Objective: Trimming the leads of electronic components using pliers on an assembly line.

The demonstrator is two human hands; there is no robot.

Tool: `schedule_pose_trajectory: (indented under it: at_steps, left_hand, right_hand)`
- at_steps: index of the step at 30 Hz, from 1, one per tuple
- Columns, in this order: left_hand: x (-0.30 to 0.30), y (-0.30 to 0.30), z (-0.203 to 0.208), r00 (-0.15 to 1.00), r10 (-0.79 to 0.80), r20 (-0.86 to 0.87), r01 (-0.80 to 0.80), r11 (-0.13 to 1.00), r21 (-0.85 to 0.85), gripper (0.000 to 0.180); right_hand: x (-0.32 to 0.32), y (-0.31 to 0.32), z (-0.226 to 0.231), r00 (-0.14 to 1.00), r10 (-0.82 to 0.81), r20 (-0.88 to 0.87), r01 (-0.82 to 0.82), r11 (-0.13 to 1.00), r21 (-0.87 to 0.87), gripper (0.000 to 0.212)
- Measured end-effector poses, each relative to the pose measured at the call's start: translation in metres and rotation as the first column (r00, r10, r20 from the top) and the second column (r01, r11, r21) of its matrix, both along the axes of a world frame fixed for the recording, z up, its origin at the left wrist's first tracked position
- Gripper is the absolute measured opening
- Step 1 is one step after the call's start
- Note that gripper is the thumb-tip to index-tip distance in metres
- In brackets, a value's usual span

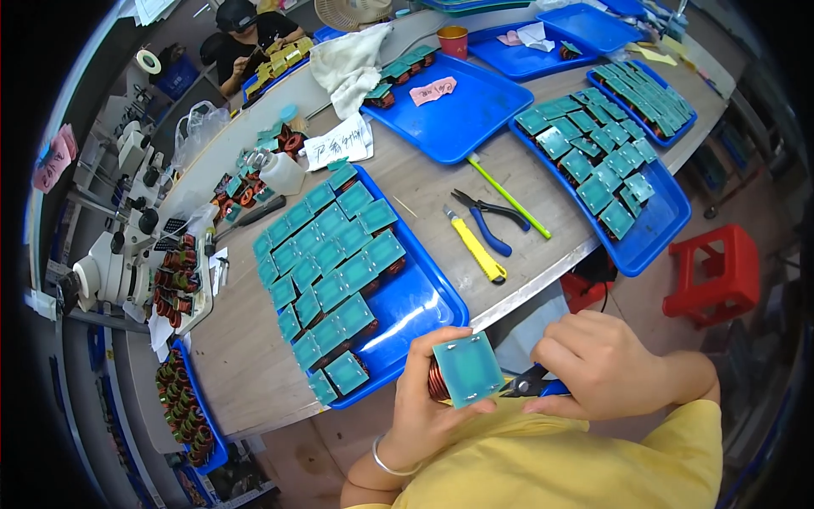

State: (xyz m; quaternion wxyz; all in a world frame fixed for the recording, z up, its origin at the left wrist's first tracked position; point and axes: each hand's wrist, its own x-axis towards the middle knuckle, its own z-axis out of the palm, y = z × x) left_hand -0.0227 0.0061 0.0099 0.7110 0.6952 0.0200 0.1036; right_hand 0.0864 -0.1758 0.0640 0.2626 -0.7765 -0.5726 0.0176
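Note:
My left hand (pixel 420 386) grips a copper-wound coil with a square green board (pixel 469 368) on its face, the board turned up. In my right hand (pixel 598 360) is a pair of cutting pliers (pixel 527 382) with dark jaws and blue handles, mostly hidden by the fingers. The jaws are by the lower right corner of the board; whether they touch it I cannot tell. Left of my hands a blue tray (pixel 424 293) holds rows of similar green-board coils (pixel 331 246), with bare tray along its right side.
A yellow utility knife (pixel 477 248), blue-handled pliers (pixel 492 222) and a green stick (pixel 510 199) lie mid-table. More blue trays (pixel 458 119) of coils stand behind and right. A red stool (pixel 714 273) is at right. Microscopes (pixel 114 259) line the left. Another person (pixel 254 47) works at the back.

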Motion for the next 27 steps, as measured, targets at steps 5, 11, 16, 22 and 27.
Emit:
schedule_pose_trajectory:
  at_steps: [5, 11, 16, 22, 27]
  left_hand:
    - [-0.003, -0.001, -0.004, 1.0, -0.019, 0.008, 0.019, 0.999, 0.03, 0.073]
    - [-0.003, -0.001, -0.004, 0.999, -0.027, 0.025, 0.025, 0.995, 0.095, 0.072]
    - [-0.004, 0.001, -0.002, 0.999, -0.04, 0.017, 0.039, 0.996, 0.082, 0.073]
    - [-0.004, -0.003, 0.009, 0.998, -0.004, -0.055, 0.005, 1.0, 0.017, 0.082]
    - [-0.006, -0.002, 0.005, 0.996, -0.061, 0.07, 0.048, 0.983, 0.176, 0.07]
  right_hand:
    - [-0.004, 0.004, 0.0, 1.0, 0.03, 0.008, -0.03, 0.999, -0.025, 0.044]
    - [-0.005, 0.002, 0.004, 1.0, 0.015, -0.005, -0.015, 0.999, -0.036, 0.045]
    - [0.003, 0.0, 0.007, 1.0, -0.016, 0.023, 0.017, 0.998, -0.056, 0.044]
    - [0.011, 0.003, 0.002, 0.997, -0.07, 0.028, 0.071, 0.997, -0.038, 0.041]
    - [0.009, 0.005, 0.002, 0.995, -0.047, 0.093, 0.051, 0.998, -0.04, 0.04]
